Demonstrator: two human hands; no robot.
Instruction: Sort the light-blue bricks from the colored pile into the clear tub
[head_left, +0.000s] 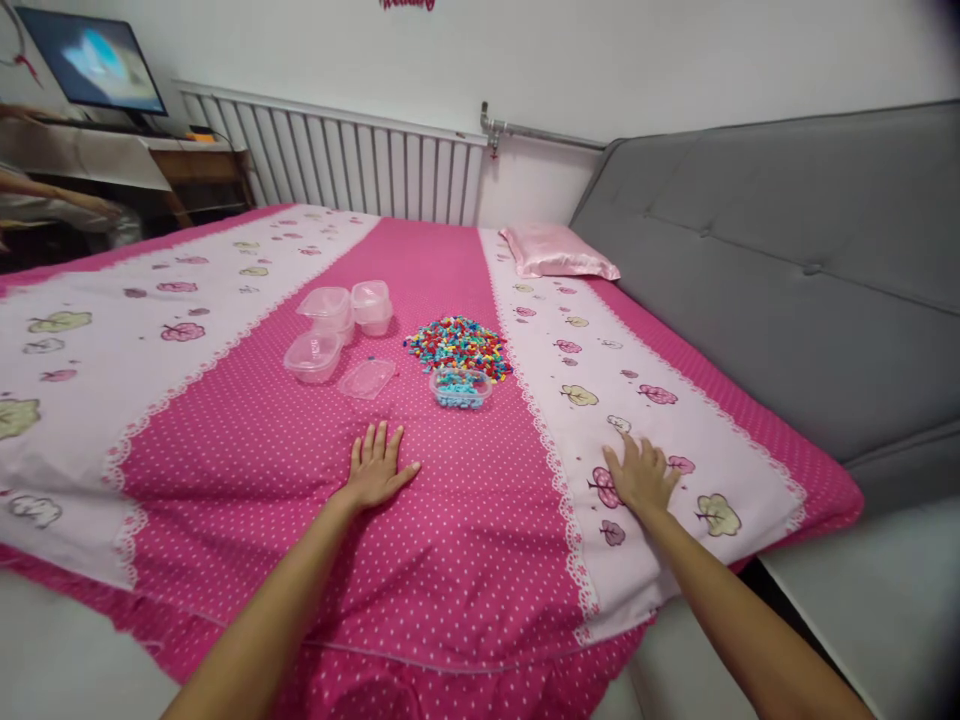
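Currently left hand (pixel 379 472), right hand (pixel 640 476) spread on bedsheet (pixel 480 530), room between, front edge (pixel 450 667) near.

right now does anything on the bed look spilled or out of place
The heap of small multicoloured pieces lies loose on the polka-dot bedspread, beyond the clear tub of blue pieces, so it could pass for a spill. No damage shows.

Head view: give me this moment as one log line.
left hand: palm down on pink bedspread; right hand: palm down on white band; clear tub: bluish pieces inside, in front of multicoloured pile
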